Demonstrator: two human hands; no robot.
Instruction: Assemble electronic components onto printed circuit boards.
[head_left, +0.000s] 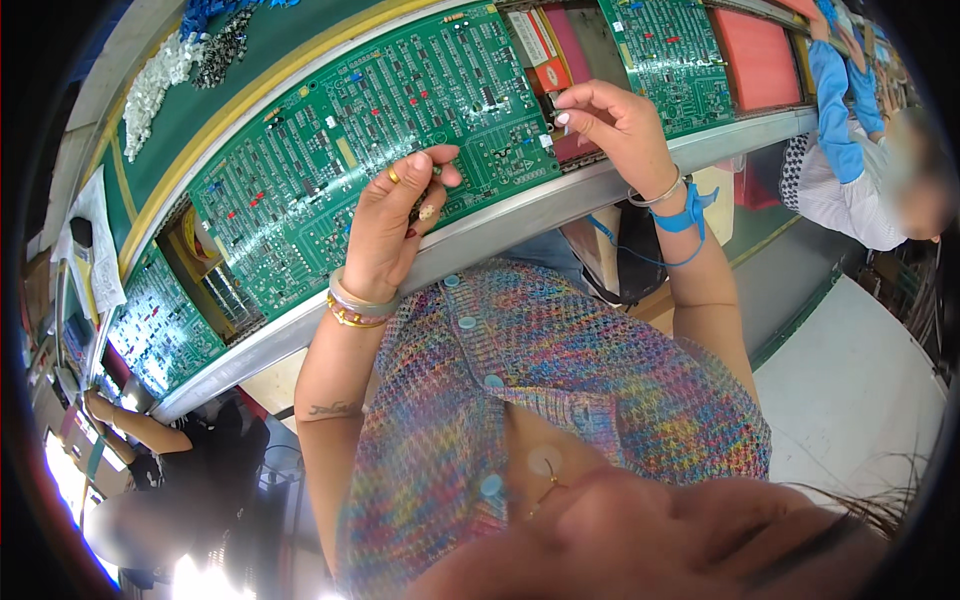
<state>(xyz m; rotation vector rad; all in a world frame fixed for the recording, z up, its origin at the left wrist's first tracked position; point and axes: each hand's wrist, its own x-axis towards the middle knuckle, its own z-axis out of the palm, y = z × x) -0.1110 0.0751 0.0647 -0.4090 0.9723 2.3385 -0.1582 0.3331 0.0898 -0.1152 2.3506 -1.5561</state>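
A large green circuit board [370,130] lies across the line in front of me, carrying rows of dark chips and small red and blue parts. Over its near edge, my left hand [395,205] is curled, and a few small pale electronic parts [428,213] show between its fingers. My right hand [625,125] hovers by the board's right end, above a gap beside the board. Its thumb and forefinger are pinched together; whatever tiny thing they hold is too small to make out. A blue wrist strap [685,215] with a cord is on my right wrist.
A metal rail [490,215] runs along the near edge. More circuit boards [670,60] [160,325] lie right and left. A red-and-white box [540,50] sits in the gap, a pink block [752,60] farther right. White parts [160,80] are heaped far left. Other people work at both sides.
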